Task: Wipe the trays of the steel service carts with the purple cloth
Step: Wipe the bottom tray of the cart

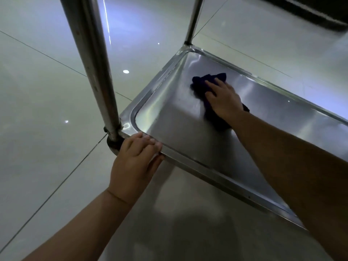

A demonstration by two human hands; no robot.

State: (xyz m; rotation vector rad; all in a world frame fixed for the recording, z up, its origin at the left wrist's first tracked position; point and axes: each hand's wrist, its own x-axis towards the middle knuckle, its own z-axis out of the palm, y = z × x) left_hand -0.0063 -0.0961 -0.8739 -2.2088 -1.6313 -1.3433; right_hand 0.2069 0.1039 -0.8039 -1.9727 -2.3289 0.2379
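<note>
The purple cloth (pixel 207 95) lies bunched on the bottom tray (pixel 169 119) of the steel cart, toward its far left corner, with part of it trailing back under the wrist. The right hand (pixel 224 98) lies flat on top of it, fingers fairly straight and spread, pressing it down onto the metal rather than pinching it; this grip is open and bears on the cloth with palm and fingers. The left hand (pixel 135 159) holds the near rim of the tray just beside the corner post (pixel 94 63), fingers curled over the lip and thumb underneath.

The cloth looks soft, light and limp, so it will likely fold and ride up unless the palm keeps it spread; it is best worked from above with flat pressure, and gathered at its bunched middle when it has to be lifted. The tray is stiff, smooth and probably slick, and the cart stands on a glossy tiled floor (pixel 47 91), so it may roll or shift under a push; the rim next to the post seems the soundest place to steady it
</note>
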